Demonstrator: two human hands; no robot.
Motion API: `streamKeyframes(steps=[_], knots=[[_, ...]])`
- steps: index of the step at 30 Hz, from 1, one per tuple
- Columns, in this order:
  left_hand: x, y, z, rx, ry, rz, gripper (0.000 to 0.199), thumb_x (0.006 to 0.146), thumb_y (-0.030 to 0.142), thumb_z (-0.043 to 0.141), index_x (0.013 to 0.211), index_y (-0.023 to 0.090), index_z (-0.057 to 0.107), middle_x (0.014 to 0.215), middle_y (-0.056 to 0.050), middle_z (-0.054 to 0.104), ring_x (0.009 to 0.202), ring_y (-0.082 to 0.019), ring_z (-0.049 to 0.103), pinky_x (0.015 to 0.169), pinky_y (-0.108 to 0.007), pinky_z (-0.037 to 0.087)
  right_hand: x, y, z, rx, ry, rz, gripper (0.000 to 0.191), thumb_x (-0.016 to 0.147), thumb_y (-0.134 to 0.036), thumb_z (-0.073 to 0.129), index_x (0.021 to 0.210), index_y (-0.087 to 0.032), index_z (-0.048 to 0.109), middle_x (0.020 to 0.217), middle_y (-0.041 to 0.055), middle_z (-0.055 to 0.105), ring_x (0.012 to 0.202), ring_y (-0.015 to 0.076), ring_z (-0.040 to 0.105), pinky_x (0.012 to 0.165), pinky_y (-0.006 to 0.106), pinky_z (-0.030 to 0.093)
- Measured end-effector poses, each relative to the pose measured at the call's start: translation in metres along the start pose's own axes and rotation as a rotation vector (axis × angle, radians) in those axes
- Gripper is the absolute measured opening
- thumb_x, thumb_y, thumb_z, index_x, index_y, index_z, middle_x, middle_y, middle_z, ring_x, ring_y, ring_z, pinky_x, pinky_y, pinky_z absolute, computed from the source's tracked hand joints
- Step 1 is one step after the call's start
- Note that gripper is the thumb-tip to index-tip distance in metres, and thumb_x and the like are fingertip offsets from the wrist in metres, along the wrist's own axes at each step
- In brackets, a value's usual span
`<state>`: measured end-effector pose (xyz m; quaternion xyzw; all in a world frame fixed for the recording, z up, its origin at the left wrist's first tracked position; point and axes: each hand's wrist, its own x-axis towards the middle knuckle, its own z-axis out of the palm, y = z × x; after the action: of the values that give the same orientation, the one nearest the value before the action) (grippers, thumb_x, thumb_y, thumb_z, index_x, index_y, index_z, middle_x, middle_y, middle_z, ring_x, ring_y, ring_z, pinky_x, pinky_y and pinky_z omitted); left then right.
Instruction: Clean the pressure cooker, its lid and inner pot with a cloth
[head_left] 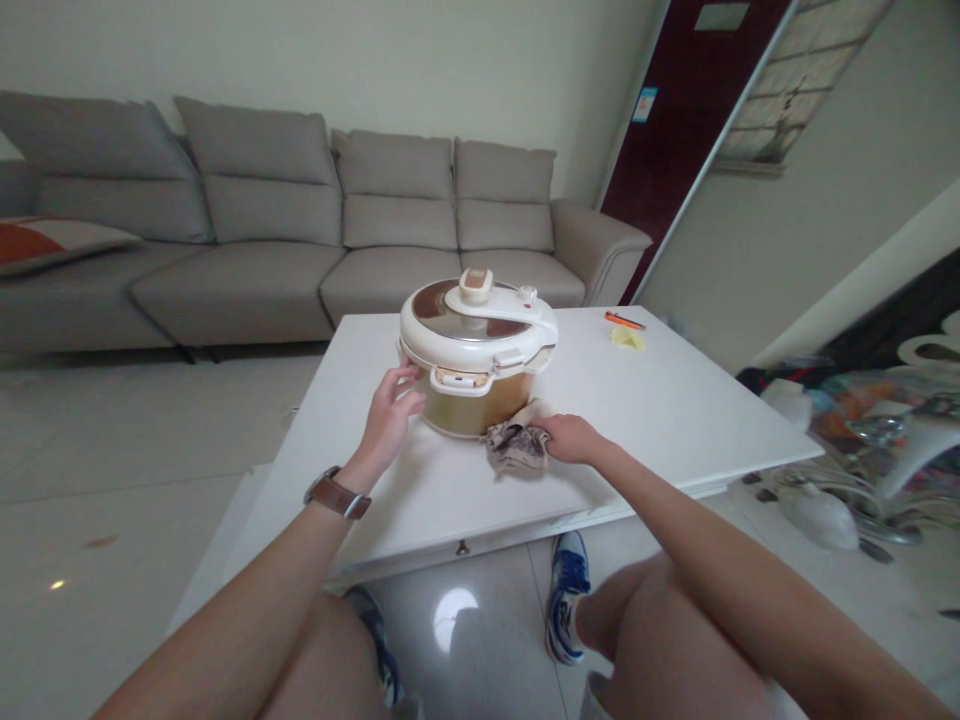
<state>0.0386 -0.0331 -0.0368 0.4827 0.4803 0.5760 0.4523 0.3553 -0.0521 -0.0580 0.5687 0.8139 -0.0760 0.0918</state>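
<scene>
Nearest my camera, the wearer's bare thighs [690, 640] are filling the bottom of my view, and two forearms [697, 540] are stretching forward past them. I am seeing the right hand [571, 438] clenching a bunched, stained cloth [517, 447], which is pressing against the lower right side of the pot [474, 352]. The left hand [394, 408] is holding nothing that I am making out: its fingers are curving loosely at the pot's left side, just under the lid [442, 348], and I cannot tell whether they are touching. A watch [337, 492] is circling that wrist. The pot is standing upright on the white table [645, 410], its lid on, a side handle [459, 382] facing me. Farther out, an orange tool [625, 321] and a yellow scrap [628, 338] are lying near the table's far right corner. Behind, a grey sofa [405, 275] is lining the wall [405, 60].
</scene>
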Motion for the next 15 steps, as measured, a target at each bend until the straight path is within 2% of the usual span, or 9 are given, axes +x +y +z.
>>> streamKeyframes(steps=[3, 11, 15], knots=[[0.0, 0.0, 0.0, 0.006, -0.001, -0.003, 0.036, 0.062, 0.03, 0.07, 0.097, 0.025, 0.064, 0.161, -0.004, 0.05, 0.138, -0.033, 0.056, 0.083, -0.037, 0.061, 0.002, -0.014, -0.002, 0.03, 0.016, -0.075, 0.047, 0.091, -0.026, 0.049, 0.134, -0.028, 0.068, 0.127, 0.0094, 0.076, 0.114, 0.0303, 0.072, 0.091, 0.04, 0.053], [-0.001, 0.002, -0.002, 0.049, -0.026, 0.006, 0.037, 0.065, 0.031, 0.069, 0.101, 0.025, 0.063, 0.163, -0.004, 0.047, 0.14, -0.033, 0.053, 0.084, -0.036, 0.061, 0.017, -0.078, -0.009, 0.141, 0.038, -0.195, 0.036, 0.093, -0.032, 0.05, 0.121, -0.027, 0.072, 0.119, 0.0087, 0.079, 0.108, 0.0291, 0.074, 0.087, 0.038, 0.053], [0.0, 0.001, -0.006, 0.049, -0.041, 0.008, 0.037, 0.065, 0.031, 0.069, 0.102, 0.025, 0.063, 0.161, -0.004, 0.049, 0.139, -0.033, 0.055, 0.08, -0.034, 0.062, 0.022, -0.08, -0.006, 0.255, 0.058, -0.179, 0.038, 0.094, -0.033, 0.05, 0.125, -0.027, 0.071, 0.118, 0.0084, 0.079, 0.105, 0.029, 0.074, 0.086, 0.037, 0.054]])
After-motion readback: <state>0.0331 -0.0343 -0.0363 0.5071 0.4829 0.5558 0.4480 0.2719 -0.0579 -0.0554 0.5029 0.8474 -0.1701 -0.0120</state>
